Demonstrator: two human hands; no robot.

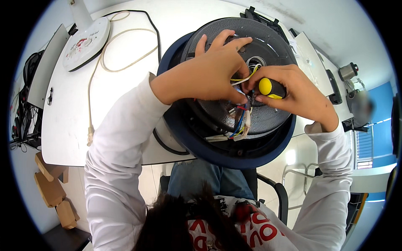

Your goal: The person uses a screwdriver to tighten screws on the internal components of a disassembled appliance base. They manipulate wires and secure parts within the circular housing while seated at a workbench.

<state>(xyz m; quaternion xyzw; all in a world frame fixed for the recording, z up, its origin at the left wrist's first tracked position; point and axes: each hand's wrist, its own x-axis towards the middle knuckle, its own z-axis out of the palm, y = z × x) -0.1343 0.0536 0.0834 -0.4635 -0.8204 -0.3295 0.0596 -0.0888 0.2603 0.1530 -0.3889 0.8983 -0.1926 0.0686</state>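
Note:
A round dark-grey metal housing (268, 115) with a dark-blue rim (197, 146) rests at the table's front edge, its underside up. Yellow, white, red and blue wires (240, 121) come out around its middle, beside a metal coil (255, 62). My left hand (213, 71) reaches over the housing from the left. Its thumb and forefinger close in on the middle among the wires, the other fingers resting spread on the metal; what they pinch is hidden. In my right hand (295, 92) is a screwdriver (272, 87) with a black and yellow handle; its tip is hidden.
A white stand base (88, 44) with a beige cable (104, 62) is on the white table (67, 125) at left. A black cord (157, 29) runs behind the housing. An open black case (264, 19) lies at the back; cardboard boxes (50, 190) are on the floor.

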